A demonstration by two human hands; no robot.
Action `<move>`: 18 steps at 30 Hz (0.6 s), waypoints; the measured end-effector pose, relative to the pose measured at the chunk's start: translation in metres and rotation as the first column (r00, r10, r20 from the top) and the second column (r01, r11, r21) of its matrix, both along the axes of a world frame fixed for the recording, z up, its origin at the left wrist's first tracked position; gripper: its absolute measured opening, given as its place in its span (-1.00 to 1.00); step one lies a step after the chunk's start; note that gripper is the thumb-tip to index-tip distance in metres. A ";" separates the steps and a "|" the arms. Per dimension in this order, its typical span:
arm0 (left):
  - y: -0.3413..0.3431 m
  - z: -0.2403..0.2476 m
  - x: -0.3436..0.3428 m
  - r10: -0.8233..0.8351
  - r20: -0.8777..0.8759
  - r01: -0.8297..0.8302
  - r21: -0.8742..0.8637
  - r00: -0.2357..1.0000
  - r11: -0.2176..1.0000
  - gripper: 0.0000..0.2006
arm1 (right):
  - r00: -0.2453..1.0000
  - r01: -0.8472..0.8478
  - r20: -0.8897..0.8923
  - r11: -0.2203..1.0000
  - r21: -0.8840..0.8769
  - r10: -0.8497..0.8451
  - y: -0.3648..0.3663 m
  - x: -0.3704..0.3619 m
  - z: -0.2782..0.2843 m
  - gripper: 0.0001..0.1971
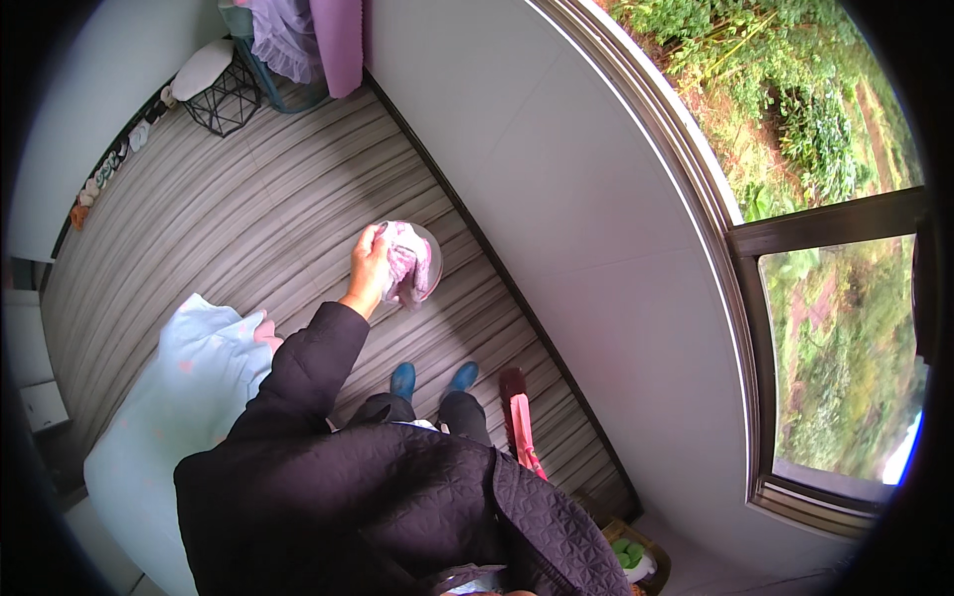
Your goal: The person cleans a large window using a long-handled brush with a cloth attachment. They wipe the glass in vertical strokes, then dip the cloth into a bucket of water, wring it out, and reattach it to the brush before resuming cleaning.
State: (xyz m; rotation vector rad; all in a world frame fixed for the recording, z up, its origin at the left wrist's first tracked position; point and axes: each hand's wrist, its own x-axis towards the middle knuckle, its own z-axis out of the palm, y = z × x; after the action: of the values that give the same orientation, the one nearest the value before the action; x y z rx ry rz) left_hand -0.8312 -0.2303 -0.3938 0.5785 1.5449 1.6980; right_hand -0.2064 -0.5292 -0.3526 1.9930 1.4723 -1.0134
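My left hand (pixel 367 272), reaching out from a dark quilted sleeve, is closed round the edge of a crumpled pink-and-white cloth (pixel 405 260). The cloth droops away from the fingers toward the right. Behind it shows the curved rim of a round, pale container (pixel 437 260); whether the hand also grips this rim or the container stands on the floor, I cannot tell. My right hand is out of sight, with only the dark jacket (pixel 556 507) showing on that side.
Pale blue bedding (pixel 199 387) lies at my left. A long dark-red object with pink cloth (pixel 523 422) sits right of my blue shoes (pixel 402 380). A wire-framed stool (pixel 221 94) and shoes (pixel 139 136) line the far left wall. A window (pixel 835 348) is on the right.
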 end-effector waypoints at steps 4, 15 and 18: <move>0.005 0.028 0.000 0.024 0.059 -0.028 0.071 0.998 0.997 -0.80 | 0.998 -0.008 0.054 0.988 -0.152 0.017 0.007 0.001 -0.013 -0.54; 0.003 -0.065 -0.003 -0.286 -0.374 0.039 -0.548 0.882 0.836 -0.75 | 0.977 -0.205 0.013 0.953 -0.224 0.214 0.080 0.029 -0.089 -0.57; -0.025 -0.108 0.007 -0.391 -0.371 0.018 -0.705 0.842 0.709 -0.68 | 0.958 -0.276 -0.001 0.917 -0.289 0.288 0.126 0.024 -0.111 -0.57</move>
State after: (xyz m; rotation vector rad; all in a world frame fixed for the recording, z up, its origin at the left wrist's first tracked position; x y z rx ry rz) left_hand -0.8242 -0.2552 -0.5014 0.7902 2.2103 0.6991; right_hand -0.1828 -0.4028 -0.4640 1.5379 1.4461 -0.9890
